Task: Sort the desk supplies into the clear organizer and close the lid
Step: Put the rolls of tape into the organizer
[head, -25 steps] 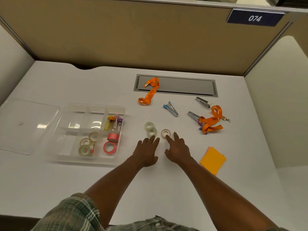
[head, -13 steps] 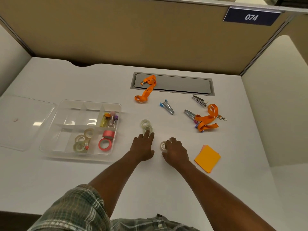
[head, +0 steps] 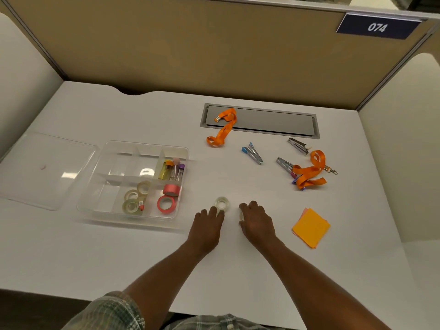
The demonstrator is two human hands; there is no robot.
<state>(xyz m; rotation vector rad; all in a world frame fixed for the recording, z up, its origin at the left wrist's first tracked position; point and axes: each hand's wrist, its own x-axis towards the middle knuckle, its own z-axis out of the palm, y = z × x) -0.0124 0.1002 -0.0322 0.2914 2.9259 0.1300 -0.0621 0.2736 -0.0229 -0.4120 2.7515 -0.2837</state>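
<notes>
White table (head: 238, 270): left hand (head: 207, 225) open, fingertips touching a tape roll (head: 222, 203) just ahead, organizer (head: 133, 182) leftward; right hand (head: 257, 222) curled around another roll (head: 241, 216).

An office cubicle. A tan fabric partition (head: 214, 51) rises straight behind the white surface (head: 119, 253), with pale side panels (head: 404, 139) closing it in at both ends. A dark number plate (head: 378, 26) reading 074 hangs at the partition's top right corner. Just in front of the partition, a grey metal cable hatch (head: 273, 121) is set flush into the surface, and left of the hatch the surface's back edge has a curved cable notch (head: 133, 92). Near the hatch lie office goods: orange lanyards (head: 222, 129), staple removers (head: 252, 153), sticky notes (head: 310, 227).
</notes>
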